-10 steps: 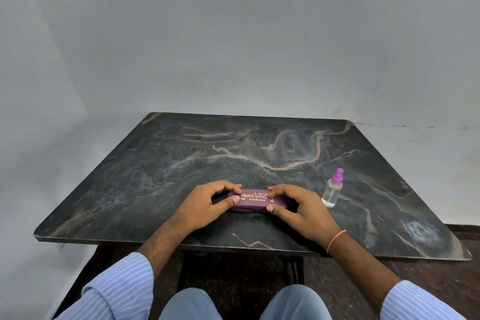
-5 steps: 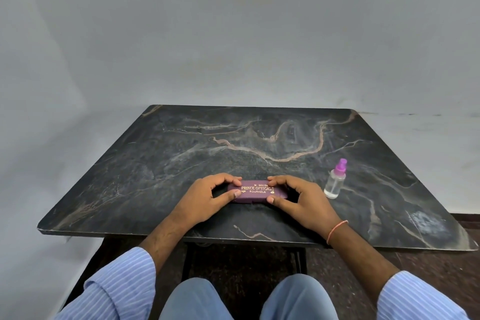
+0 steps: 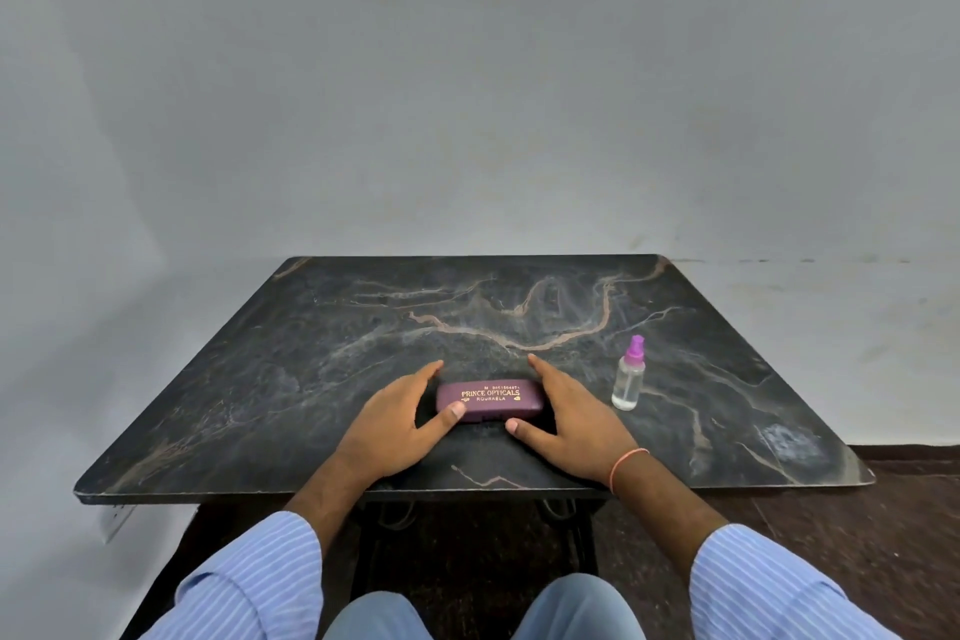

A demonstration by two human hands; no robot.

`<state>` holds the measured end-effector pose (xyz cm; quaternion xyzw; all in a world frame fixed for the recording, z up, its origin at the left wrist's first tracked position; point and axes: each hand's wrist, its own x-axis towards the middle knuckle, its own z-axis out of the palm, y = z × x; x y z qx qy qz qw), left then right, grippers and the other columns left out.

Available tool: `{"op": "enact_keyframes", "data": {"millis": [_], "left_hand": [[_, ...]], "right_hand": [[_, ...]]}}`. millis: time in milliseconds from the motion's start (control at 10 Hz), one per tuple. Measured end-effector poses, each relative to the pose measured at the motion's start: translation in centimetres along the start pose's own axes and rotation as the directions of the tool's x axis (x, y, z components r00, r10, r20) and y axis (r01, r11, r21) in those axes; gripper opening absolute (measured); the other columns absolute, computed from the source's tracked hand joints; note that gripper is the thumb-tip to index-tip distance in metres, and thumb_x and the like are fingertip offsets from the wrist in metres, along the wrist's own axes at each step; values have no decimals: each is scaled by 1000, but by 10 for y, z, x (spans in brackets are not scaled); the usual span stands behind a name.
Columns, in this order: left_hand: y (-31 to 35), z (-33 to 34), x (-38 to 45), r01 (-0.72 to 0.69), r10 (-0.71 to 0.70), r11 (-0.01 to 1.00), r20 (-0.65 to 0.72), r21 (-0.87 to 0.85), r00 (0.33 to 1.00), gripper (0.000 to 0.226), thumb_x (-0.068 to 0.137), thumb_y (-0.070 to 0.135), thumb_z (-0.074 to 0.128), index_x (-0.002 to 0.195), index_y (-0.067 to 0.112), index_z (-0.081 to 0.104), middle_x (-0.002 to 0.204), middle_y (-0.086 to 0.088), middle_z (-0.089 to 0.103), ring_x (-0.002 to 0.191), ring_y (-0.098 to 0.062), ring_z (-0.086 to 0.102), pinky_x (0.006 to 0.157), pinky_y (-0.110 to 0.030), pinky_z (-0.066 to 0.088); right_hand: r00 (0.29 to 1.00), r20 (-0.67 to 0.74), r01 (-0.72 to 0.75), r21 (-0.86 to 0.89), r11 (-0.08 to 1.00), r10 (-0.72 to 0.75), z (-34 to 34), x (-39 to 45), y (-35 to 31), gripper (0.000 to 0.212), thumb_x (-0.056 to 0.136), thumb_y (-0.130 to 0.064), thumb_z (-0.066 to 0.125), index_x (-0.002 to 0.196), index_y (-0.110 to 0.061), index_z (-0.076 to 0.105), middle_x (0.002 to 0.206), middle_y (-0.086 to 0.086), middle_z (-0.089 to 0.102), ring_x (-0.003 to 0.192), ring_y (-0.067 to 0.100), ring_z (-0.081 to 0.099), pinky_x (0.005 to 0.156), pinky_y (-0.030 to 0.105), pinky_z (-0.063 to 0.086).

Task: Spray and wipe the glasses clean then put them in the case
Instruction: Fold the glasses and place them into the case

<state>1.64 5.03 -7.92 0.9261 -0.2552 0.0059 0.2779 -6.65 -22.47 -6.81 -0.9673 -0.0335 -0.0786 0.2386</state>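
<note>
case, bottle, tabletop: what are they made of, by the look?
Case: maroon, matte and finely textured, gold print; likely leatherette over a hard shell.
Bottle: clear, glossy, probably plastic; opaque purple plastic sprayer.
Tabletop: dark polished stone, marble or granite, judging by tan veins and sheen; possibly laminate.

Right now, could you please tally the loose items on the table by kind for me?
Glasses case, maroon, shut: 1
Spray bottle, clear with a purple top: 1
Total: 2
No glasses or cloth in view. The left hand and right hand flank the case, fingers open.
</note>
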Motion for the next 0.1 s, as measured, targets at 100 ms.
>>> {"op": "enact_keyframes", "data": {"millis": [100], "left_hand": [[3, -2, -3, -6, 3, 981, 16, 193, 1000, 108, 89, 96, 29, 172, 28, 23, 176, 5, 37, 165, -18, 32, 135, -50, 27]], "right_hand": [[1000, -2, -24, -69, 997, 24, -4, -2, -2, 101, 92, -76, 51, 169, -23, 11, 173, 0, 31, 157, 20, 33, 127, 37, 30]]}}
